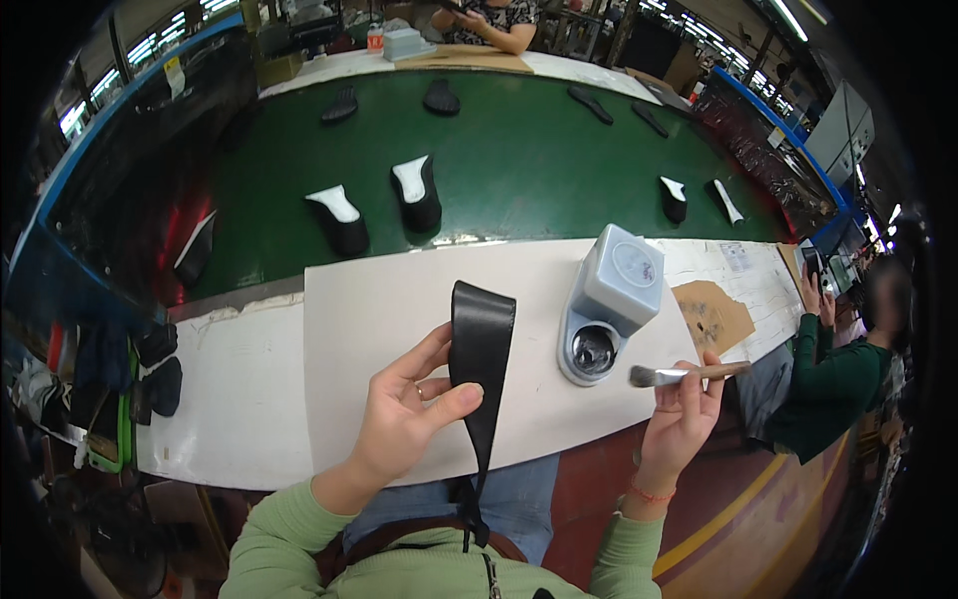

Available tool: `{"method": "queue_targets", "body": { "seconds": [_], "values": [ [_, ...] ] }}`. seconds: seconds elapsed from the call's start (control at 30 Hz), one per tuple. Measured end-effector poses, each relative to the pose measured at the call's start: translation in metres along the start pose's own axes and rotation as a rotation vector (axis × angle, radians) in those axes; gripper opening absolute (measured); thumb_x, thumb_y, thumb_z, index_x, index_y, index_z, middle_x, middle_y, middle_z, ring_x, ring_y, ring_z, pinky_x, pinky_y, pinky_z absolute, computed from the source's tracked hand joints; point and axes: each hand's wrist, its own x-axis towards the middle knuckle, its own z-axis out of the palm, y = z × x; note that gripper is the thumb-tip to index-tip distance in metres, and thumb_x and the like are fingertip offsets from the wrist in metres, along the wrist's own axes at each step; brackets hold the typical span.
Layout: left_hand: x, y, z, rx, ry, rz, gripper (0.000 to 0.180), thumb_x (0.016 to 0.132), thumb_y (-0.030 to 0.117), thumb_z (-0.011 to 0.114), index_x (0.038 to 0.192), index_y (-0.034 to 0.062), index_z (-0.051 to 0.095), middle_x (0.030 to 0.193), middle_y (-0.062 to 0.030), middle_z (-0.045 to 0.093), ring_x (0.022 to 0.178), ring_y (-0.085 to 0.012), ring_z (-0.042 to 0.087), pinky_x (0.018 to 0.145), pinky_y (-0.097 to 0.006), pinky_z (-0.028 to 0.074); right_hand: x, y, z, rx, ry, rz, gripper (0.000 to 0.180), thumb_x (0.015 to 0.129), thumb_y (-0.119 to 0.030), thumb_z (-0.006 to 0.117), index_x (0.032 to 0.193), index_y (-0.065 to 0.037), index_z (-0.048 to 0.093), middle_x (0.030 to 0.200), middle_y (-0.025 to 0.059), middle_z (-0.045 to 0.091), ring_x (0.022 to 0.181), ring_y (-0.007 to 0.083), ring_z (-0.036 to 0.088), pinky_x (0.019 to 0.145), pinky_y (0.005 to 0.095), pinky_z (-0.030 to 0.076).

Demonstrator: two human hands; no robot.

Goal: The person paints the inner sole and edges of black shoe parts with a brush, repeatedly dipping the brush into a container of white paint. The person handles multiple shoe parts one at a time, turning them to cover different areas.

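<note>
My left hand (394, 414) pinches a black leather-like strip (483, 339), wide and folded at the top and narrowing downward, perhaps a shoe part. It is held upright over the pale board (369, 309), its lower end hanging toward my lap. In my right hand (679, 424), fingers closed around the wooden handle, is a brush (654, 376) with its bristles pointing left. The bristles are just right of a pale blue plastic pot (624, 275), whose tall reservoir feeds a round cup (595, 349) with a dark inside. Brush and cup appear apart.
Beyond the board runs a green conveyor belt (519, 170) carrying several black wedge-shaped shoe parts (417, 195), some with white tops, and dark soles (442, 98). A brown cardboard piece (714, 314) lies right of the pot. Co-workers are at the right (833, 369) and far side (494, 22).
</note>
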Motion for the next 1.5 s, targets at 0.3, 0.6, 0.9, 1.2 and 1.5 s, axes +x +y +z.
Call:
{"method": "queue_targets", "body": {
  "seconds": [0.3,0.6,0.9,1.2,1.5],
  "values": [
    [0.103,-0.037,-0.028,-0.324,-0.025,-0.533,0.039,0.088,0.026,0.052,0.117,-0.0008,0.050,0.103,-0.0146,0.062,0.092,-0.0250,0.061,0.080,-0.041,0.051,0.065,0.067,-0.089,0.498,0.149,0.277,0.023,0.092,-0.014,0.049,0.115,-0.007,0.047,0.082,0.0039,0.052,0.063,0.0077,0.044,0.056,0.0222,0.037],
    [0.247,-0.108,0.011,-0.475,0.036,-0.370,0.040,0.090,0.035,0.041,0.119,0.0091,0.047,0.111,-0.0114,0.056,0.103,-0.0310,0.054,0.090,-0.049,0.043,0.060,0.067,-0.086,0.470,0.052,0.224,0.023,0.092,-0.009,0.048,0.114,-0.004,0.045,0.077,0.0043,0.047,0.064,0.0096,0.044,0.056,0.0232,0.039],
    [0.369,-0.160,0.056,-0.759,0.248,-0.265,0.038,0.093,0.035,0.037,0.116,0.0068,0.047,0.117,-0.0142,0.050,0.107,-0.0332,0.048,0.091,-0.058,0.038,0.059,0.067,-0.089,0.450,0.083,0.233,0.026,0.092,-0.009,0.046,0.118,-0.005,0.043,0.078,0.0056,0.049,0.063,0.0097,0.044,0.057,0.0232,0.039],
    [0.440,-0.184,0.051,-0.879,0.189,-0.251,0.038,0.096,0.035,0.034,0.119,0.0066,0.045,0.117,-0.0142,0.050,0.105,-0.0351,0.048,0.091,-0.061,0.035,0.060,0.067,-0.087,0.386,0.100,0.266,0.027,0.093,-0.008,0.044,0.119,-0.004,0.042,0.081,0.0077,0.051,0.062,0.0099,0.044,0.055,0.0227,0.039],
    [0.368,-0.106,-0.004,0.980,0.428,0.078,0.041,0.085,0.036,0.048,0.094,-0.0003,0.064,0.089,-0.0216,0.063,0.086,-0.0376,0.061,0.077,-0.043,0.048,0.061,0.064,-0.086,0.355,0.124,0.277,0.027,0.093,-0.008,0.045,0.119,-0.005,0.043,0.083,0.0061,0.050,0.064,0.0091,0.043,0.056,0.0219,0.039]
  ]
}}
